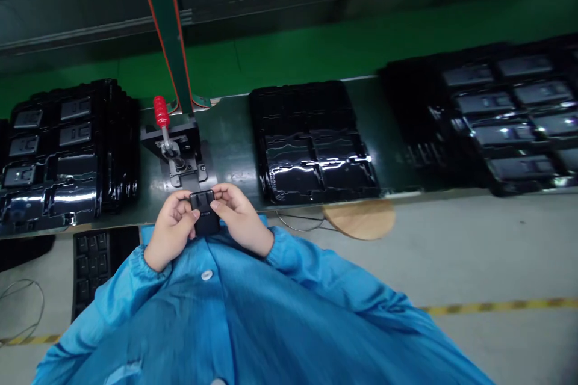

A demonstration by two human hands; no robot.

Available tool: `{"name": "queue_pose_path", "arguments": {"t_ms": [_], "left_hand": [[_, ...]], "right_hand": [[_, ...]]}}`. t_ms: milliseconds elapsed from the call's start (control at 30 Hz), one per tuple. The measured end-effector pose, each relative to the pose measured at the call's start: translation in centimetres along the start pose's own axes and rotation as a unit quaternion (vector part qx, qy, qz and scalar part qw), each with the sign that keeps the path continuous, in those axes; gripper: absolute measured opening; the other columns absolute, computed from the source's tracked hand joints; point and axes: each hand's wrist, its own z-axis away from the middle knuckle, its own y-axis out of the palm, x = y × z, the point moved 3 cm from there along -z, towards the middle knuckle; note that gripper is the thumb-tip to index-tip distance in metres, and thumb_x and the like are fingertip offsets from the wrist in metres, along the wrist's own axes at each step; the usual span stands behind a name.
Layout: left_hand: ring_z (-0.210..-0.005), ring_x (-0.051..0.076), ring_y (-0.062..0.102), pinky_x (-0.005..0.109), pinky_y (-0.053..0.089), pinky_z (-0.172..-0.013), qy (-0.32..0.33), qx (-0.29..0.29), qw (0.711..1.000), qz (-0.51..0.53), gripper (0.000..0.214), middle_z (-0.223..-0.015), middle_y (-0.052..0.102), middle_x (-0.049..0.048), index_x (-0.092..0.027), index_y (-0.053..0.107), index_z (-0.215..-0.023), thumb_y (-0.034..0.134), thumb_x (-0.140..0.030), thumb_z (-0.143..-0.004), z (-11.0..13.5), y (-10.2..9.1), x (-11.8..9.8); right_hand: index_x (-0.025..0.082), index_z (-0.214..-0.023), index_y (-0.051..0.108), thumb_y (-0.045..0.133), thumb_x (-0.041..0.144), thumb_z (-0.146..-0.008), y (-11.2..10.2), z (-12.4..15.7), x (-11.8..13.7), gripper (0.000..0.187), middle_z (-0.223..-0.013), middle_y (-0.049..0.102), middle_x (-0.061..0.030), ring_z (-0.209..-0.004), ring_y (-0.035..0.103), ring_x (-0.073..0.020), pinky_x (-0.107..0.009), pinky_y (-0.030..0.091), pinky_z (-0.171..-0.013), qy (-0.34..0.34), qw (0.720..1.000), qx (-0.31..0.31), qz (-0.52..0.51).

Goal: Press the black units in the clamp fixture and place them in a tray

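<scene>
Both hands hold a small black plastic part (204, 214) with pale lettering, close to my chest, above my blue smock. My left hand (170, 230) grips its left side, fingers curled round it. My right hand (238, 215) pinches its right side and top with thumb and fingers. Just beyond the part stands a black clamp fixture (177, 153) with a red-handled lever (161, 112) on the dark bench.
A stack of black moulded trays (311, 144) lies right of the fixture. More trays with parts sit at the left (54, 150) and far right (506, 114). A green post (165, 24) rises behind the fixture. A round wooden stool (359, 218) and a black crate (97, 261) are on the floor.
</scene>
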Motion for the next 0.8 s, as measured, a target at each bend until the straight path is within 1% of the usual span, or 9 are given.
{"name": "queue_pose_path", "arguments": {"t_ms": [200, 300, 400, 467, 567, 633, 700, 767, 800], "left_hand": [[-0.042, 0.007, 0.053, 0.018, 0.039, -0.042, -0.009, 0.035, 0.999, -0.017, 0.044, -0.071, 0.057, -0.0102, -0.023, 0.055, -0.122, 0.079, -0.038, -0.088, -0.8, 1.7, 0.0], [-0.043, 0.007, 0.052, 0.018, 0.040, -0.043, -0.010, 0.058, 0.998, -0.027, 0.043, -0.070, 0.056, -0.0104, -0.024, 0.056, -0.123, 0.078, -0.039, -0.090, -1.2, 2.7, 0.2], [-0.043, 0.007, 0.051, 0.018, 0.040, -0.042, -0.005, 0.088, 0.995, -0.042, 0.044, -0.071, 0.056, -0.0101, -0.023, 0.056, -0.124, 0.079, -0.041, -0.090, -1.7, 3.9, 0.3], [-0.044, 0.008, 0.051, 0.019, 0.040, -0.042, -0.004, 0.110, 0.992, -0.054, 0.046, -0.071, 0.056, -0.0097, -0.023, 0.056, -0.124, 0.080, -0.042, -0.089, -2.2, 5.0, 0.1], [-0.045, 0.009, 0.051, 0.020, 0.041, -0.044, -0.005, 0.139, 0.987, -0.081, 0.047, -0.069, 0.053, -0.0102, -0.022, 0.057, -0.125, 0.079, -0.042, -0.088, -2.8, 7.1, -0.5], [-0.050, 0.010, 0.055, 0.021, 0.045, -0.049, -0.005, 0.148, 0.984, -0.097, 0.052, -0.072, 0.056, -0.0091, -0.022, 0.054, -0.132, 0.077, -0.040, -0.089, -3.1, 8.6, -0.9], [-0.062, 0.012, 0.064, 0.024, 0.050, -0.057, -0.005, 0.142, 0.985, -0.099, 0.061, -0.087, 0.065, -0.0040, -0.024, 0.047, -0.142, 0.075, -0.037, -0.090, -3.2, 9.8, -1.2], [-0.076, 0.015, 0.070, 0.027, 0.055, -0.067, -0.004, 0.139, 0.986, -0.092, 0.067, -0.107, 0.070, 0.0033, -0.025, 0.045, -0.148, 0.075, -0.037, -0.089, -3.1, 10.5, -1.3], [-0.082, 0.016, 0.071, 0.029, 0.056, -0.070, -0.005, 0.146, 0.985, -0.090, 0.067, -0.113, 0.070, 0.0061, -0.025, 0.048, -0.147, 0.076, -0.038, -0.088, -2.9, 10.7, -1.2]], "right_hand": [[0.025, -0.107, 0.059, 0.076, 0.034, -0.085, -1.7, 0.7, 0.2, 0.029, -0.093, 0.061, 0.0011, -0.085, 0.058, -0.0164, -0.032, 0.048, -0.080, 0.007, 0.999, -0.015, -0.049], [0.025, -0.103, 0.058, 0.077, 0.036, -0.085, -3.0, 1.2, 0.8, 0.028, -0.089, 0.058, 0.0025, -0.080, 0.055, -0.0156, -0.031, 0.046, -0.075, 0.011, 0.998, -0.023, -0.051], [0.025, -0.099, 0.057, 0.079, 0.041, -0.086, -4.6, 1.6, 1.7, 0.031, -0.083, 0.054, 0.0043, -0.075, 0.051, -0.0142, -0.029, 0.043, -0.070, 0.014, 0.999, -0.015, -0.031], [0.024, -0.101, 0.057, 0.081, 0.046, -0.086, -5.7, 1.9, 2.3, 0.036, -0.083, 0.055, 0.0045, -0.073, 0.051, -0.0135, -0.029, 0.043, -0.069, 0.011, 1.000, -0.001, -0.009], [0.023, -0.103, 0.059, 0.081, 0.048, -0.088, -7.4, 2.4, 3.4, 0.035, -0.083, 0.057, 0.0042, -0.071, 0.052, -0.0131, -0.028, 0.042, -0.067, -0.010, 0.998, 0.002, 0.068], [0.023, -0.100, 0.060, 0.077, 0.044, -0.091, -8.9, 2.4, 4.5, 0.029, -0.079, 0.056, 0.0047, -0.067, 0.050, -0.0125, -0.027, 0.041, -0.063, -0.036, 0.991, -0.025, 0.125], [0.023, -0.099, 0.061, 0.074, 0.040, -0.091, -10.9, 1.9, 6.4, 0.023, -0.076, 0.056, 0.0053, -0.065, 0.050, -0.0121, -0.026, 0.040, -0.059, -0.064, 0.982, -0.075, 0.163], [0.023, -0.097, 0.059, 0.072, 0.036, -0.093, -13.6, 0.5, 8.8, 0.019, -0.075, 0.056, 0.0056, -0.061, 0.052, -0.0119, -0.024, 0.041, -0.056, -0.078, 0.969, -0.151, 0.179], [0.023, -0.095, 0.057, 0.070, 0.035, -0.094, -15.3, -0.4, 10.1, 0.017, -0.074, 0.057, 0.0057, -0.059, 0.053, -0.0117, -0.024, 0.042, -0.055, -0.077, 0.960, -0.200, 0.181]]}}
